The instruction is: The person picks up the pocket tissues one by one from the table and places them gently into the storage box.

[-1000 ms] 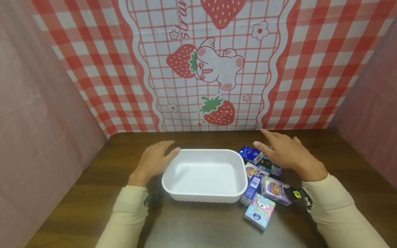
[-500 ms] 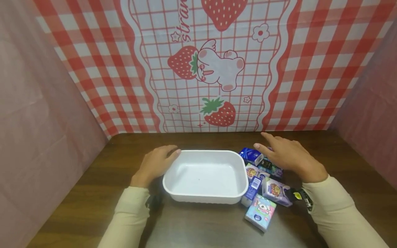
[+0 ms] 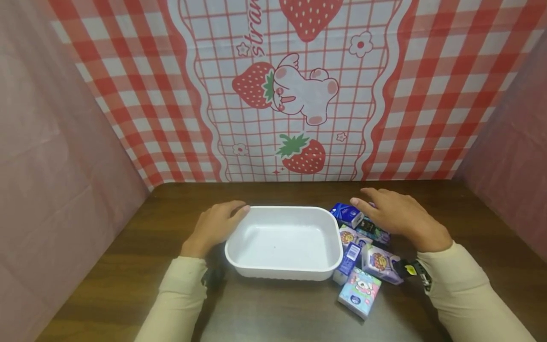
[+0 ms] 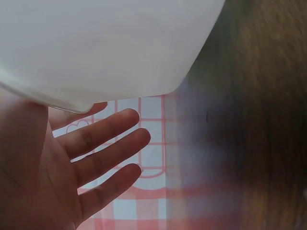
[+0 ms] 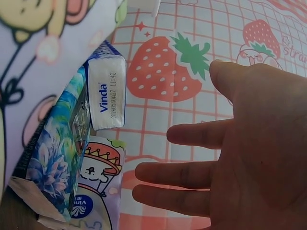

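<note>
A white plastic basin (image 3: 282, 274) stands in the middle of the table. At its left rim is my left hand (image 3: 212, 225), the thumb lying along the rim; in the left wrist view its other fingers (image 4: 108, 155) spread outside the basin wall. My right hand (image 3: 399, 213) hovers, fingers extended, over several small tissue packs beside the basin. They include a blue pack (image 3: 345, 214), a dark floral pack (image 3: 371, 228), a purple pack (image 3: 379, 263), a blue pack with a barcode (image 3: 348, 261) and a light blue and pink pack (image 3: 360, 290). Nothing is in the right hand.
The dark wooden table (image 3: 128, 275) ends at a red-and-white checked cloth (image 3: 299, 95) with strawberries hanging behind it. Pink curtains (image 3: 64, 142) flank both sides. The packs lie close together against the basin's right side.
My left hand's raised fingers have come down and inward at the basin's left rim. The right index finger has dipped slightly. Basin and packs stay in place.
</note>
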Action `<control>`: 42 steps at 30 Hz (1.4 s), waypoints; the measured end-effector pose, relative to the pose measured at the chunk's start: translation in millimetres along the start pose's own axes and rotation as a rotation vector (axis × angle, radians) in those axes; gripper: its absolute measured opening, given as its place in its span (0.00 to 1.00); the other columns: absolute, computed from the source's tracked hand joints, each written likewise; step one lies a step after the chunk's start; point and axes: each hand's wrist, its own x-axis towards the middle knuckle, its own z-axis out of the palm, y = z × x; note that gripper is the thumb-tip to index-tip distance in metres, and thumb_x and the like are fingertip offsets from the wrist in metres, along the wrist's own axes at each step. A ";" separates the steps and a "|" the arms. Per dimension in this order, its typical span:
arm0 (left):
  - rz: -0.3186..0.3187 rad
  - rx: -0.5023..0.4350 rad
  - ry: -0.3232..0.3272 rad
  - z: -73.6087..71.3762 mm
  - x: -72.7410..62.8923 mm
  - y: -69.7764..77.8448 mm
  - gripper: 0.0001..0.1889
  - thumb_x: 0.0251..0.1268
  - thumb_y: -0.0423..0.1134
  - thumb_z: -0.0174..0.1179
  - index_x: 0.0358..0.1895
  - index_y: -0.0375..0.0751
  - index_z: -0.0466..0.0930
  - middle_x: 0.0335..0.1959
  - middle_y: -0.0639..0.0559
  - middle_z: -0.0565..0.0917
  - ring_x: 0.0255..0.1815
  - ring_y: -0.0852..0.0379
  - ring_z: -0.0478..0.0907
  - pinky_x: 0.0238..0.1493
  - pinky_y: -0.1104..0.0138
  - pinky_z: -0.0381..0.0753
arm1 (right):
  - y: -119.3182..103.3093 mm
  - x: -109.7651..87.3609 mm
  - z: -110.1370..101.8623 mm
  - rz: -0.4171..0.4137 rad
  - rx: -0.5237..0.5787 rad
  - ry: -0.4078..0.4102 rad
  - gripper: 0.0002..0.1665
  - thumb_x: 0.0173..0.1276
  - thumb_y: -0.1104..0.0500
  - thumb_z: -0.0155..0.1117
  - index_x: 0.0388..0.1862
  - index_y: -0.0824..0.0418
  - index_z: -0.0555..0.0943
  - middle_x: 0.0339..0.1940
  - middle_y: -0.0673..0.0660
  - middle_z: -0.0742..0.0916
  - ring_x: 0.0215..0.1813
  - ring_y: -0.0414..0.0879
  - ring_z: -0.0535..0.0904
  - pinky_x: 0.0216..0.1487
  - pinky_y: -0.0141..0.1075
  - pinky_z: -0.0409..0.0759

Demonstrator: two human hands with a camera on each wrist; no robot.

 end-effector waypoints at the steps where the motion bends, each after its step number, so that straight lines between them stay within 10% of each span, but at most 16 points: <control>1: -0.003 -0.002 -0.002 0.1 -0.3 -0.3 0.31 0.72 0.66 0.47 0.66 0.51 0.78 0.60 0.53 0.82 0.61 0.47 0.78 0.60 0.45 0.76 | -0.1 -0.1 0.2 0.000 0.001 -0.002 0.51 0.73 0.26 0.40 0.76 0.66 0.64 0.69 0.74 0.72 0.69 0.74 0.65 0.60 0.72 0.65; 29: -0.095 -0.166 -0.057 -0.9 -7.8 -2.6 0.30 0.72 0.67 0.47 0.67 0.55 0.77 0.60 0.54 0.82 0.60 0.50 0.78 0.61 0.44 0.75 | -2.3 -3.2 0.2 0.017 -0.001 -0.034 0.50 0.71 0.27 0.46 0.73 0.65 0.68 0.66 0.72 0.77 0.66 0.72 0.70 0.56 0.71 0.71; 42: -0.128 -0.334 -0.005 6.1 -10.5 -12.9 0.28 0.75 0.61 0.49 0.66 0.49 0.78 0.61 0.49 0.81 0.65 0.46 0.75 0.66 0.45 0.70 | -3.1 -12.1 4.8 -0.014 -0.002 0.079 0.41 0.71 0.34 0.57 0.69 0.63 0.73 0.62 0.70 0.80 0.63 0.69 0.73 0.55 0.69 0.74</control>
